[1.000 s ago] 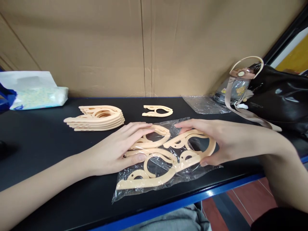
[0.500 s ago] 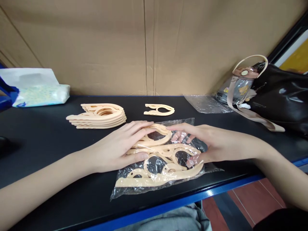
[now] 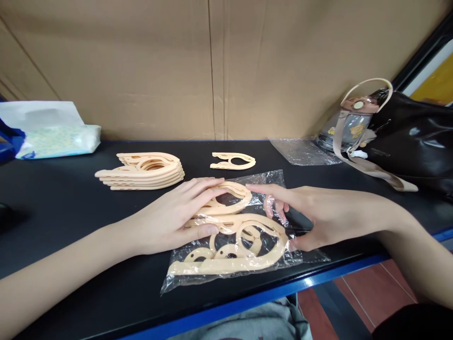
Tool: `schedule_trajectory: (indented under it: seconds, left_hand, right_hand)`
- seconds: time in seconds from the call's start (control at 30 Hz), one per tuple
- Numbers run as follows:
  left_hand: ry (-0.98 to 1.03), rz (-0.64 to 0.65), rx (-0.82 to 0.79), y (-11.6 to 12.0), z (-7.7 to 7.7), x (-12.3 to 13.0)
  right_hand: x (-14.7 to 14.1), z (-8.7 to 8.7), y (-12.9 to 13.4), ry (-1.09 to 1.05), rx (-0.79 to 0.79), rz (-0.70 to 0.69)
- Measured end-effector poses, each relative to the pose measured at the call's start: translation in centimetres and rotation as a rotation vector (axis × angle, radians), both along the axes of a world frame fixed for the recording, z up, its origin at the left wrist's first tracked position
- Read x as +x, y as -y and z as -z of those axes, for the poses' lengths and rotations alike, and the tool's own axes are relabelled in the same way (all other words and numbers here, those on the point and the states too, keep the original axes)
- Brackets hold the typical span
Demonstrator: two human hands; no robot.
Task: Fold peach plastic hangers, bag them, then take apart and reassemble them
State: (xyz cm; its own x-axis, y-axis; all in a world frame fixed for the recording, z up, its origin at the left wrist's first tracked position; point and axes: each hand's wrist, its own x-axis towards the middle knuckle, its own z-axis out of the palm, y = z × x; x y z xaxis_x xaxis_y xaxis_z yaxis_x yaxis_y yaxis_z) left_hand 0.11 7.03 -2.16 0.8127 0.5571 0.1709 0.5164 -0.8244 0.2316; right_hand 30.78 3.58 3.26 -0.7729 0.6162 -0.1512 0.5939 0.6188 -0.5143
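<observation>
On the black tabletop in front of me lies a clear plastic bag (image 3: 265, 178) with cream folding hangers inside. The upper folded hanger (image 3: 244, 208) and the lower folded hanger (image 3: 262, 219) lie side by side, rounded ends to the right. My left hand (image 3: 177, 219) rests flat over their left part, thumb apart from the fingers, hiding what lies beneath. At the right end is my right hand (image 3: 297, 210), open, its index fingertip by the upper hanger's tip and its thumb by the lower hanger's rounded end.
A stack of several folded hangers (image 3: 155, 177) stands at back left, and a single folded hanger (image 3: 239, 163) at back centre. Another plastic bag (image 3: 295, 153), a water bottle (image 3: 354, 125) and a black bag (image 3: 414, 141) are at right. A tissue pack (image 3: 60, 139) sits far left.
My right thumb has moved right and down, off the lower hanger's face to its end. The lower hanger's arms now meet in a rounded end. My left hand stays put.
</observation>
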Motion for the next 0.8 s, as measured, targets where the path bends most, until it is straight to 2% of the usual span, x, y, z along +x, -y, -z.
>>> schedule_trajectory:
  seconds: [0.17, 0.33, 0.53, 0.8]
  left_hand:
    - [0.06, -0.018, -0.011, 0.7, -0.9, -0.1]
    - [0.037, 0.103, -0.066, 2.1, -2.3, 0.0]
    - [-0.001, 0.12, -0.038, 2.7, -1.5, 0.0]
    - [-0.079, 0.131, -0.016, 2.5, -1.3, 0.1]
  right_hand:
    - [-0.8, 0.3, 0.0, -0.02, -0.025, 0.024]
    - [-0.9, 0.6, -0.3, -0.083, -0.101, -0.001]
    - [-1.0, 1.6, -0.7, -0.212, -0.171, -0.047]
    - [-1.9, 3.0, -1.3, -0.323, -0.213, 0.002]
